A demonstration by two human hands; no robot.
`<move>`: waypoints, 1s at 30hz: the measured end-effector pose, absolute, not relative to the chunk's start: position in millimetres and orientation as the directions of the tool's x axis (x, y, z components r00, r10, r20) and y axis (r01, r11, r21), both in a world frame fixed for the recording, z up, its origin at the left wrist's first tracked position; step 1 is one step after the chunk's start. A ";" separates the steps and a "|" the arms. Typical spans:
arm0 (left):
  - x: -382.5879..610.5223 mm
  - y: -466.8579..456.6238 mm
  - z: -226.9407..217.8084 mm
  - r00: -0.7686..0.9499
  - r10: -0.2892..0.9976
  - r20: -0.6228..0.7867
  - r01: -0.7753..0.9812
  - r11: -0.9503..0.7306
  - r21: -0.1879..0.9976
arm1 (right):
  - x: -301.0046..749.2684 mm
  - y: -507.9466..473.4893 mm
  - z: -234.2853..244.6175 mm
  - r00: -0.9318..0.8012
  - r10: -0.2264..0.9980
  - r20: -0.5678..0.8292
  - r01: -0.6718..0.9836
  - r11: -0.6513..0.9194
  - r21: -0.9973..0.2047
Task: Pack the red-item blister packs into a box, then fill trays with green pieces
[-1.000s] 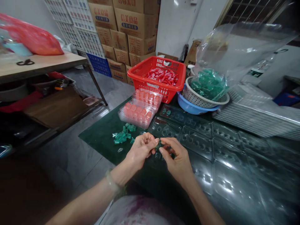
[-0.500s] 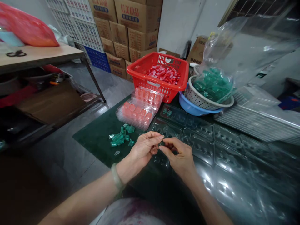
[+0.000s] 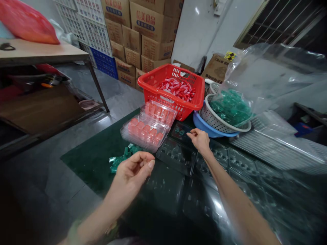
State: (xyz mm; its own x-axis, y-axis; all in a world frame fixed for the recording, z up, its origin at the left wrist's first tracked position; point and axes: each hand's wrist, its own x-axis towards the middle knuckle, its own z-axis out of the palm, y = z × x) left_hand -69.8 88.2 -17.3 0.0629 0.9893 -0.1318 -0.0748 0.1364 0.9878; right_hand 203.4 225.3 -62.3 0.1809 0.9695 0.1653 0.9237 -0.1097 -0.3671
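My left hand (image 3: 133, 168) hovers above the near edge of the green mat (image 3: 87, 160), fingers curled in with the thumb against them; I cannot see anything in it. My right hand (image 3: 200, 139) reaches forward over the clear blister trays (image 3: 176, 156), fingers pinched together near the far tray that holds a few green pieces (image 3: 180, 130). A small heap of green wrapped pieces (image 3: 122, 156) lies on the mat just left of my left hand. Two clear trays filled with red pieces (image 3: 149, 127) are stacked beyond it.
A red basket (image 3: 153, 81) of red pieces stands at the back. Beside it a white colander (image 3: 219, 124) in a blue bowl (image 3: 204, 122) holds a clear bag of green pieces (image 3: 230, 105). Stacked clear trays (image 3: 278, 146) lie right. Cardboard boxes (image 3: 143, 37) and a wooden table (image 3: 38, 52) stand behind.
My hands, together before, have parted. The right hand has reached forward to the far tray; the left has drawn back toward me. The view has shifted.
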 end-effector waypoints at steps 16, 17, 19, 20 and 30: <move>-156.0 107.0 -32.1 -0.312 0.947 0.073 0.267 0.014 0.964 | 194.7 246.1 -64.6 0.093 0.995 -0.022 0.990 -0.095 -0.108; -162.3 107.0 -34.6 -0.291 0.951 0.108 0.342 -0.002 0.940 | 196.6 246.0 -63.8 0.071 0.997 -0.036 0.991 -0.075 -0.115; -171.6 105.6 -38.9 -0.175 0.969 0.174 0.534 -0.055 0.843 | 201.6 245.8 -61.2 0.031 0.998 -0.062 0.990 -0.039 -0.136; -174.0 104.6 -40.6 -0.093 0.978 0.185 0.630 -0.086 0.772 | 204.2 244.9 -59.1 0.019 0.998 -0.064 0.988 -0.028 -0.151; -160.3 103.9 -53.6 0.098 0.975 0.197 0.851 -0.185 0.492 | 139.7 159.5 -33.9 -0.070 0.943 0.327 0.805 0.246 -0.540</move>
